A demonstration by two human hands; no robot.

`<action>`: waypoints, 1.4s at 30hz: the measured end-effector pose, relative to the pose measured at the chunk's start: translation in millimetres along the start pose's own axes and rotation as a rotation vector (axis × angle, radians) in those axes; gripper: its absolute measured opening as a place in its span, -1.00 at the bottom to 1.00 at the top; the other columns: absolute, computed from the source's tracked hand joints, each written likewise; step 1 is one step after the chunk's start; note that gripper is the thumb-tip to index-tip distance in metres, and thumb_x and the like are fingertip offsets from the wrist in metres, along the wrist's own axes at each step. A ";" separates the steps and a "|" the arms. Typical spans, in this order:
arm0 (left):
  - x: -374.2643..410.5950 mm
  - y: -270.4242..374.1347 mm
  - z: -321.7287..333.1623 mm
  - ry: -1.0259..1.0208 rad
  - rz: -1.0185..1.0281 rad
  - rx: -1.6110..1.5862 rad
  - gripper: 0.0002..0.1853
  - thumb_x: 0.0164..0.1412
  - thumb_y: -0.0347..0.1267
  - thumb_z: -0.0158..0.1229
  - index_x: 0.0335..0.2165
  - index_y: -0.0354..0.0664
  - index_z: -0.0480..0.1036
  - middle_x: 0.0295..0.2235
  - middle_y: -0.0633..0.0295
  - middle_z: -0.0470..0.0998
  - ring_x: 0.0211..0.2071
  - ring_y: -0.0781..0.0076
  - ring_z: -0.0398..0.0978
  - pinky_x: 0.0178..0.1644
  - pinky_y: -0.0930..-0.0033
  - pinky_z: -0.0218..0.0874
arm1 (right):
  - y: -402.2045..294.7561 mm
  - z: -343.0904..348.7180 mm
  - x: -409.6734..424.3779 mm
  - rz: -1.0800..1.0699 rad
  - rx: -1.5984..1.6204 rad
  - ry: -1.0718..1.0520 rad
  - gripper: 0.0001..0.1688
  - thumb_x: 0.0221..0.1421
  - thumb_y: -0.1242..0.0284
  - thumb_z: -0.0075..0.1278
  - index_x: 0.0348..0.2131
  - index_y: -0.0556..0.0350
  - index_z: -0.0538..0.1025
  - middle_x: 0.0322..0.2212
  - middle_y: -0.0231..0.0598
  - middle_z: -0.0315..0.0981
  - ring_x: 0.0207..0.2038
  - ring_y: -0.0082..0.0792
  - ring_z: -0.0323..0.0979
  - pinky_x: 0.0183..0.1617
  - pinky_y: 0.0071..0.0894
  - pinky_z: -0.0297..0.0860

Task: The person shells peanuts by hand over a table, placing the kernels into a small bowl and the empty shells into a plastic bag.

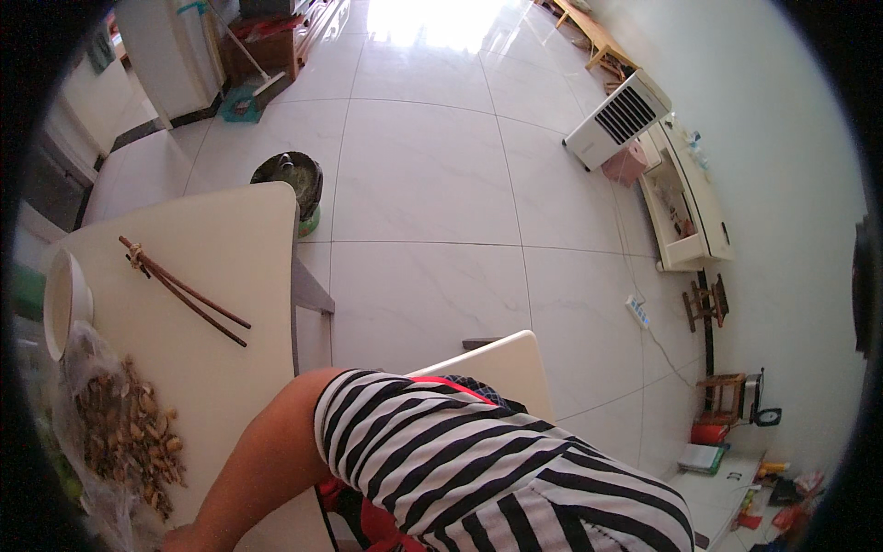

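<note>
My right forearm, coming out of a black-and-white striped sleeve, reaches over the cream table (269, 276) to the lower left. Only part of my right hand (183, 538) shows, cut off by the bottom edge, beside a clear plastic bag (110, 504); its fingers are hidden. My left hand is out of view. A pile of small brown pieces, perhaps unshelled peanuts (134, 435), lies on the table against the bag. Behind the bag stands a white bowl (84, 297). Two thin brown sticks tied together at one end (186, 293) lie farther up the table.
A dark basin (300, 176) stands past the table corner. A cream chair (517, 359) is beside my body. Across the tiled floor are a white air cooler (614, 121), a low cabinet (679, 193), a power strip (638, 312), a small stool (705, 302) and a broom (269, 86) with a dustpan (241, 107).
</note>
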State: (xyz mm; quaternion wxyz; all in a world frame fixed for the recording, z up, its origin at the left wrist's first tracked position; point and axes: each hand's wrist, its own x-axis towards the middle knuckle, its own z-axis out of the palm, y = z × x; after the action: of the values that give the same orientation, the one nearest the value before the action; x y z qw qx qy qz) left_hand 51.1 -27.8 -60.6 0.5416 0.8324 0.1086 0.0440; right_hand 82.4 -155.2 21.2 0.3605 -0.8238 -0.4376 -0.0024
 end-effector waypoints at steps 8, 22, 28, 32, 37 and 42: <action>-25.5 -66.1 -130.0 -0.019 0.286 0.450 -0.43 0.09 -0.15 -0.23 0.05 -0.13 -0.03 -0.02 0.20 0.17 -0.01 0.37 0.11 0.03 0.36 -0.06 | 23.7 62.9 21.9 0.013 0.898 0.269 -0.74 -0.32 0.41 0.08 -0.49 0.15 0.50 -0.55 -0.17 0.43 -0.46 -0.29 0.39 -0.35 -0.39 0.30; -55.7 44.9 -43.9 -0.007 0.066 0.059 -0.88 0.09 -0.42 -0.07 -0.39 -0.26 0.28 -0.64 0.43 0.20 -0.64 0.70 0.11 -0.58 0.63 -0.02 | 4.5 13.4 -12.8 0.489 1.162 0.090 -0.70 0.02 0.44 -0.11 -0.20 0.14 0.37 -0.47 -0.46 0.35 -0.43 -0.67 0.29 -0.39 -0.70 0.24; -55.8 41.9 -37.3 -0.005 0.127 -0.228 -0.86 0.10 -0.36 -0.06 -0.40 -0.21 0.28 -0.67 0.46 0.13 -0.68 0.73 0.05 -0.63 0.64 -0.09 | 13.2 3.0 -12.4 0.521 1.202 0.164 -0.75 -0.08 0.49 0.00 -0.31 0.17 0.41 -0.50 -0.41 0.35 -0.47 -0.63 0.30 -0.43 -0.67 0.26; -50.1 45.0 -43.8 -0.231 -0.082 -0.581 -0.79 0.14 -0.23 -0.12 -0.41 -0.15 0.26 -0.67 0.47 0.11 -0.69 0.73 0.04 -0.66 0.65 -0.13 | 13.7 4.1 -14.8 0.385 0.933 0.058 -0.79 -0.09 0.49 0.01 -0.36 0.19 0.43 -0.52 -0.40 0.38 -0.48 -0.65 0.30 -0.43 -0.69 0.25; -47.2 39.5 -53.4 -0.450 -0.189 -0.823 -0.77 0.15 -0.18 -0.13 -0.47 -0.10 0.22 -0.67 0.46 0.12 -0.70 0.73 0.03 -0.67 0.67 -0.15 | -1.3 10.2 -16.0 0.322 0.835 -0.018 -0.80 -0.13 0.51 0.06 -0.40 0.22 0.44 -0.50 -0.40 0.39 -0.45 -0.67 0.30 -0.37 -0.68 0.26; -46.4 39.3 -55.1 -0.575 -0.275 -0.995 -0.75 0.15 -0.17 -0.16 -0.48 -0.10 0.22 -0.66 0.45 0.13 -0.70 0.72 0.06 -0.68 0.66 -0.15 | 2.6 9.6 -19.6 0.284 0.809 -0.029 -0.80 -0.14 0.52 0.07 -0.41 0.23 0.44 -0.50 -0.39 0.39 -0.46 -0.66 0.29 -0.36 -0.66 0.26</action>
State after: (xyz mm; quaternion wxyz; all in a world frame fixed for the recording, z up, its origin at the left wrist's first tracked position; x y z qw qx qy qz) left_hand 0.8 -4.6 -0.1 0.8753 0.4352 0.0308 -0.2083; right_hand 69.3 -164.5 6.4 0.6452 -0.6681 -0.2903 0.2305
